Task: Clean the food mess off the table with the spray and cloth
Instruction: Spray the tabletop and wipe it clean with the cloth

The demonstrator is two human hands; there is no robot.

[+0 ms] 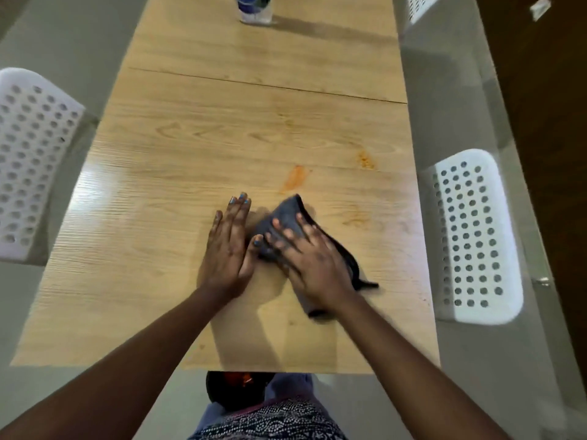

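Observation:
A dark grey cloth (pixel 287 214) lies bunched on the wooden table (pixel 158 173), near the front middle. My right hand (pixel 309 262) presses flat on top of it with fingers spread. My left hand (pixel 228 246) stands on its edge on the table just left of the cloth, fingers straight, thumb touching the cloth. Orange food smears show beyond the cloth: one (pixel 294 177) just past it, another (pixel 365 159) further right, and a fainter one (pixel 355 217) to the right. The spray bottle (pixel 254 9) stands at the far end, cut off by the frame top.
White perforated chairs stand on both sides: one on the left (pixel 31 163) and one on the right (pixel 473 236). A further chair back (pixel 419 6) shows at top right. A dark bin (pixel 235 389) with something orange sits below the table's near edge.

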